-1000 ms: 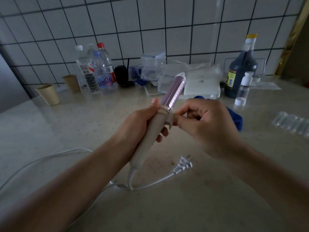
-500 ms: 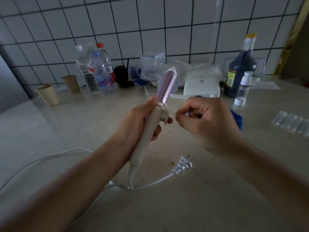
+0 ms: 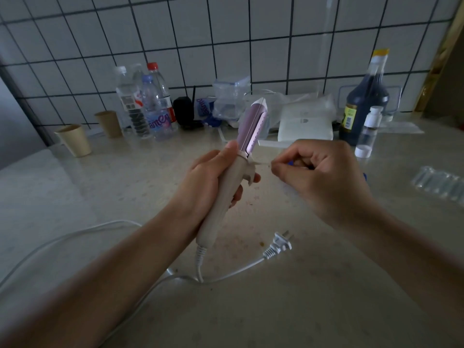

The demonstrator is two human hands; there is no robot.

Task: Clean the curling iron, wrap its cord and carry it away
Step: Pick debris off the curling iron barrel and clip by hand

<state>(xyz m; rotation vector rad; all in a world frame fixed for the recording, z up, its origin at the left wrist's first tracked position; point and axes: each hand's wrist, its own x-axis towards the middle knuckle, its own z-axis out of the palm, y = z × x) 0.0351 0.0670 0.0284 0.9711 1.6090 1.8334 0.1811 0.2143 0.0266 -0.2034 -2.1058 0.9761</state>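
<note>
My left hand (image 3: 211, 182) grips the cream handle of the curling iron (image 3: 226, 194) and holds it upright above the counter, its lilac barrel (image 3: 252, 129) pointing away from me. My right hand (image 3: 324, 177) hovers just right of the iron's clamp lever (image 3: 249, 170), fingers curled. Its thumb and forefinger pinch what looks like a thin pale sliver reaching from the lever. The white cord (image 3: 226, 272) hangs from the handle's base, runs to the two-pin plug (image 3: 278, 244) lying on the counter, and loops off to the left. A blue cloth (image 3: 364, 175) peeks out behind my right hand.
Along the tiled wall stand two paper cups (image 3: 75, 140), several water bottles (image 3: 150, 106), clear plastic packaging, a white box (image 3: 305, 121), a dark bottle (image 3: 364, 101) and a small clear spray bottle (image 3: 367, 133). A clear blister tray (image 3: 439, 184) lies at the right.
My right hand has drawn back from the iron's lever to the right, fingertips still pinched. My left hand has tilted the barrel more upright and slightly left.
</note>
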